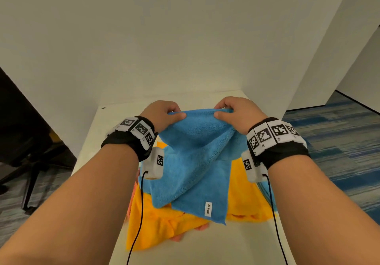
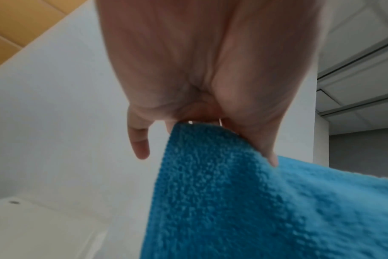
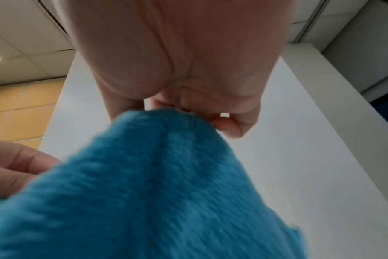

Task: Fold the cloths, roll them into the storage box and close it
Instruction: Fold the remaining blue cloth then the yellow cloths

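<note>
Blue cloth (image 1: 195, 161) pinched along its top edge by left hand (image 1: 162, 114) and right hand (image 1: 236, 114), lifted off orange cloth (image 1: 164, 223) to hang straight for folding.

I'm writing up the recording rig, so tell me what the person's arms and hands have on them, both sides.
Bare forearms, no sleeves or gloves. The left hand and right hand each have a black wrist strap carrying a row of white blocks printed with black square tag markers. Under each wrist hangs a white camera box with its own tag, and a thin black cable trails back from it.
</note>
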A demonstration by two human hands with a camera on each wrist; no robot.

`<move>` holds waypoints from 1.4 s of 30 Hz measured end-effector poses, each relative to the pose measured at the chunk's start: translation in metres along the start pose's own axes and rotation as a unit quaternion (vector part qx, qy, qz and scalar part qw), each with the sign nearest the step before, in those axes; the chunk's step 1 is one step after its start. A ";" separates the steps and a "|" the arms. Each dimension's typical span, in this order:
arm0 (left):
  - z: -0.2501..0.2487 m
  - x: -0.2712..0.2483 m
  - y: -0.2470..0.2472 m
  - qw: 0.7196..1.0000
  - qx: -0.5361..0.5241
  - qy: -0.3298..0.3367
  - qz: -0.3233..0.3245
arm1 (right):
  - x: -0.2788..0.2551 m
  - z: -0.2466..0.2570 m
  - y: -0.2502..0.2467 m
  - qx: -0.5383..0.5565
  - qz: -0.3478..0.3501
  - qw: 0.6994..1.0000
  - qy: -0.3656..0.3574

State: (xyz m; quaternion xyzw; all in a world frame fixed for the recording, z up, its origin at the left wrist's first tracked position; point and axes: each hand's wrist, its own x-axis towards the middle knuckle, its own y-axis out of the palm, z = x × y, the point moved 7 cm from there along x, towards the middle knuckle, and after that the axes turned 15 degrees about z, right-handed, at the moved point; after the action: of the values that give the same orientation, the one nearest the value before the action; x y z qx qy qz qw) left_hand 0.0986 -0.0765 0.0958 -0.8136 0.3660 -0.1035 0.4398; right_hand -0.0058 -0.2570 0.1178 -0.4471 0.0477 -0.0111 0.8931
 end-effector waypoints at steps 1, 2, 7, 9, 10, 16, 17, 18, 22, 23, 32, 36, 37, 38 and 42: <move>0.002 -0.001 -0.008 1.000 0.017 -0.008 -0.021 | 0.000 -0.002 -0.003 -0.007 -0.005 1.000 0.010; 0.002 -0.003 -0.017 0.998 0.034 -0.019 -0.046 | 0.001 -0.004 -0.008 -0.016 -0.011 1.000 0.021; 0.006 -0.006 -0.056 0.981 0.078 -0.085 -0.154 | -0.002 -0.020 -0.038 -0.088 -0.056 0.991 0.088; 0.001 -0.008 -0.065 0.974 0.086 -0.111 -0.178 | -0.004 -0.025 -0.052 -0.104 -0.080 0.985 0.113; -0.002 -0.009 -0.069 0.970 0.087 -0.122 -0.193 | -0.005 -0.028 -0.060 -0.108 -0.092 0.982 0.122; -0.028 -0.019 -0.097 0.944 0.067 -0.145 -0.288 | -0.016 -0.039 -0.103 -0.086 -0.188 0.969 0.136; -0.033 -0.021 -0.100 0.940 0.068 -0.147 -0.301 | -0.018 -0.042 -0.109 -0.080 -0.200 0.967 0.138; -0.038 -0.022 -0.104 0.936 0.069 -0.146 -0.314 | -0.020 -0.045 -0.115 -0.074 -0.213 0.964 0.142; -0.052 -0.026 -0.117 0.923 0.062 -0.146 -0.350 | -0.026 -0.058 -0.135 -0.055 -0.241 0.954 0.167; -0.053 -0.027 -0.119 0.921 0.062 -0.149 -0.354 | -0.027 -0.062 -0.137 -0.051 -0.244 0.952 0.176; -0.053 -0.022 -0.084 0.931 -0.022 -0.177 -0.318 | -0.019 -0.065 -0.114 0.031 -0.178 0.974 0.140; -0.055 -0.012 -0.047 0.950 -0.075 -0.159 -0.258 | -0.007 -0.051 -0.081 0.142 -0.124 0.976 0.109; -0.057 -0.008 -0.037 0.957 -0.087 -0.144 -0.236 | -0.004 -0.048 -0.073 0.171 -0.106 0.974 0.103; -0.060 -0.004 -0.027 0.963 -0.101 -0.126 -0.214 | -0.001 -0.046 -0.065 0.195 -0.089 0.972 0.097; -0.074 0.002 -0.003 0.969 -0.151 -0.077 -0.181 | 0.004 -0.034 -0.048 0.246 -0.040 0.965 0.077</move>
State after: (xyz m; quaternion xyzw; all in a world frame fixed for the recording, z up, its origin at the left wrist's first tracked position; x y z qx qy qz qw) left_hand 0.0658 -0.1242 0.1419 -0.9288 0.1889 -0.0616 0.3127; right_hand -0.0037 -0.3131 0.1356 -0.2134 0.0941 -0.0924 0.9680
